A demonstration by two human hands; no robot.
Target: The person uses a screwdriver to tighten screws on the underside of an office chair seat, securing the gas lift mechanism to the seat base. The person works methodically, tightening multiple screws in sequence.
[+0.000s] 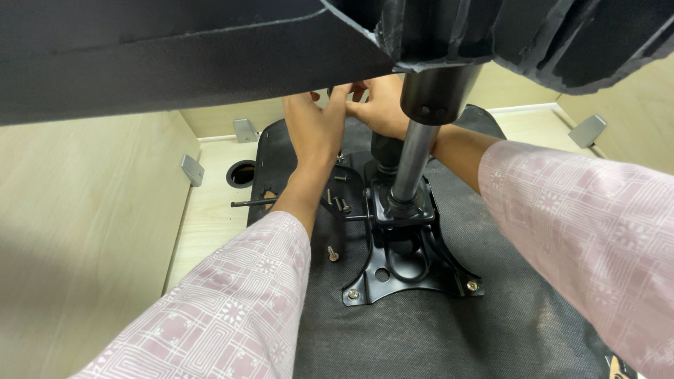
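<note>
Head view | left hand [317, 126], right hand [379, 109] fingertips hidden | chair base [210, 49]

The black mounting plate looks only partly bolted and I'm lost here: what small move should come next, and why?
Probably pick up a loose bolt from the seat underside. The mounting plate shows bolts at its near corners, while both hands, left hand and right hand, work at its far edge, with spare bolts beside it.

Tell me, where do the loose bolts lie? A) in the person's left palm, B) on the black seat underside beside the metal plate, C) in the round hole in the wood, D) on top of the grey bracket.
B: several bolts lie on the seat underside, just left of the metal plate, below the left hand.
</note>
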